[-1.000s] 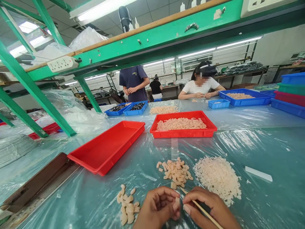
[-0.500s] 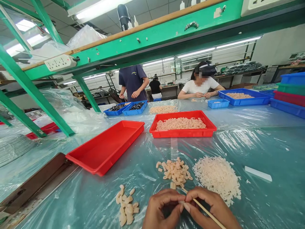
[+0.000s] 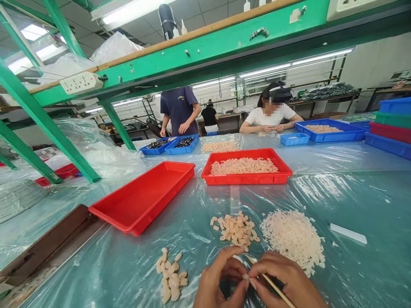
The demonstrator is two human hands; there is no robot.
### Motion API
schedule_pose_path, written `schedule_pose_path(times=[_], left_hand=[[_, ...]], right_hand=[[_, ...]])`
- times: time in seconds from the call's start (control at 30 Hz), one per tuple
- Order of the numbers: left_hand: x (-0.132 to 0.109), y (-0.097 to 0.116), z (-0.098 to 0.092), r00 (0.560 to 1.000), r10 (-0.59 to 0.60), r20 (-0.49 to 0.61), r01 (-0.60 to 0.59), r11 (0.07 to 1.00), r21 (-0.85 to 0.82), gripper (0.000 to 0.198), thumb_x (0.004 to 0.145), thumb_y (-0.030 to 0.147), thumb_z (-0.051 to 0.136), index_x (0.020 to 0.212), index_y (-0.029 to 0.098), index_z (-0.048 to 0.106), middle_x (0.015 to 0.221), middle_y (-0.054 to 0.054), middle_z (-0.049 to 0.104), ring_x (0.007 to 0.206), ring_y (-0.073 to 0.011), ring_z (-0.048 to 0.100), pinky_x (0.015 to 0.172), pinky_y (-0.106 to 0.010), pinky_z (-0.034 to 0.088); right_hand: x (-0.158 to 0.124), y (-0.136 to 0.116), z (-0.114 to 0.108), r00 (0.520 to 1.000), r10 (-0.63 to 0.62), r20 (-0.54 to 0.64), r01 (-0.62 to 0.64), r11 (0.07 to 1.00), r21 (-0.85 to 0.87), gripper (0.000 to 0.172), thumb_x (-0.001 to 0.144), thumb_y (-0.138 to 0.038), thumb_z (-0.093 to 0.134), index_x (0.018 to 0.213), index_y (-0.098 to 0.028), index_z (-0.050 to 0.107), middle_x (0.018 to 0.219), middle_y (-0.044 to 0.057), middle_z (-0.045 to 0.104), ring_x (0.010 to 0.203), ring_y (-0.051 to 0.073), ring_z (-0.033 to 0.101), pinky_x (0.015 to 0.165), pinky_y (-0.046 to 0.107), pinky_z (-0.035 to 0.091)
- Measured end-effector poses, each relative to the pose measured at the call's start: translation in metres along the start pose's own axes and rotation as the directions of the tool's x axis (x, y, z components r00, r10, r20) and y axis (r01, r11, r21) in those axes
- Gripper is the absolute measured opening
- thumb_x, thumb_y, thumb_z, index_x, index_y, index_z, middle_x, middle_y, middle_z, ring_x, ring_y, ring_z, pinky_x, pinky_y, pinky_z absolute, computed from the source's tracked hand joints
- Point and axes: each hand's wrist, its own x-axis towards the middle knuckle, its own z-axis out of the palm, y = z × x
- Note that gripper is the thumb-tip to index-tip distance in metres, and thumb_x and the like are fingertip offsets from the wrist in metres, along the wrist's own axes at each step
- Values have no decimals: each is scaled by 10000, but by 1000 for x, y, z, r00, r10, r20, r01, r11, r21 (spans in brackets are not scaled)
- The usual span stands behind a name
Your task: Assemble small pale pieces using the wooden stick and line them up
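Near the bottom of the head view, the fingertips of my two hands meet. My left hand [image 3: 212, 278] is closed, its thumb and a finger pinching a small pale piece [image 3: 245, 276], while its index finger is raised. A thin wooden stick [image 3: 278, 291] lies in the closed grip of my right hand [image 3: 287, 273], whose fingertips also touch the piece. Just beyond my hands is a pile of beige rubbery-looking pieces [image 3: 239, 229]. Beside it spreads a heap of small white flakes [image 3: 293, 239]. Further left sits a smaller group of beige pieces [image 3: 171, 278].
A red tray [image 3: 247, 179] of beige pieces stands behind the piles, with an empty red tray [image 3: 144, 196] to its left. A white strip [image 3: 348, 234] lies at right. Green shelf framing [image 3: 205, 47] crosses overhead. Across the table, a person [image 3: 271, 113] works beside blue trays.
My left index finger has lifted away from the pinch. The small piece now shows more clearly between the fingertips, and the stick has shifted slightly in my right hand.
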Motion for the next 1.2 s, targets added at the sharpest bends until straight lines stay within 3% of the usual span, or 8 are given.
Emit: schedule_pose_path(times=[0.33, 0.63, 0.73, 0.8, 0.93, 1.03, 1.13, 1.2], left_hand=[[-5, -1, -11, 957, 202, 207, -255, 927, 275, 526, 835, 59, 536, 1243, 372, 424, 872, 25, 674, 741, -112, 639, 737, -162, 488], [-2, 11, -9, 983, 64, 170, -84, 990, 114, 346, 716, 56, 573, 1010, 222, 501, 775, 8, 614, 686, -122, 579, 671, -189, 469], [0, 8, -13, 997, 69, 46, -74, 988, 138, 360, 632, 0, 535, 919, 214, 506, 731, 28, 579, 656, -114, 540, 635, -180, 449], [1, 3, -13, 996, 85, 28, -89, 974, 206, 332, 595, -19, 509, 841, 203, 528, 708, 28, 574, 637, -108, 533, 615, -167, 436], [4, -8, -6, 965, 144, 220, -210, 924, 319, 254, 595, 11, 498, 746, 162, 633, 686, -23, 627, 619, -123, 567, 591, -166, 429], [5, -8, -1, 936, 155, 318, -273, 886, 374, 262, 642, 43, 510, 798, 129, 702, 736, -85, 658, 666, -161, 605, 626, -198, 457], [6, 1, -3, 934, 83, 348, -242, 862, 444, 238, 683, 72, 560, 862, 90, 716, 786, -128, 666, 689, -186, 622, 632, -218, 475], [6, 7, -7, 938, 39, 345, -211, 853, 478, 237, 692, 91, 608, 905, 74, 713, 811, -141, 669, 714, -200, 630, 647, -231, 483]], right_hand=[[5, -7, -4, 997, -48, 55, 55, 988, -143, 223, 616, 34, 562, 612, -169, 654, 565, 2, 649, 548, 137, 622, 502, 178, 461], [1, -6, -3, 998, -57, 12, 57, 998, -16, 261, 535, 23, 478, 583, -190, 620, 551, -29, 643, 485, 92, 588, 466, 130, 420], [3, -6, -15, 998, -13, -59, 11, 1000, -28, 198, 598, -54, 468, 576, -204, 594, 536, -32, 617, 473, 97, 574, 462, 149, 418], [5, -2, -28, 989, 46, -143, -56, 996, -65, 170, 674, -126, 452, 601, -217, 576, 554, -26, 608, 480, 111, 568, 472, 175, 428], [6, 18, -52, 952, 117, -282, -217, 909, -356, 163, 797, -259, 429, 707, -225, 561, 676, 26, 636, 557, 173, 587, 511, 260, 433], [6, 33, -60, 934, 77, -348, -248, 842, -480, 215, 815, -307, 407, 804, -200, 593, 768, 91, 668, 671, 258, 631, 559, 338, 465], [5, 34, -57, 925, 127, -359, -257, 904, -342, 302, 867, -333, 379, 973, -186, 620, 931, 111, 690, 836, 269, 658, 637, 334, 507], [5, 25, -51, 944, 186, -271, -239, 955, -175, 303, 908, -352, 379, 1027, -211, 619, 1005, 79, 687, 919, 222, 655, 704, 272, 514]])
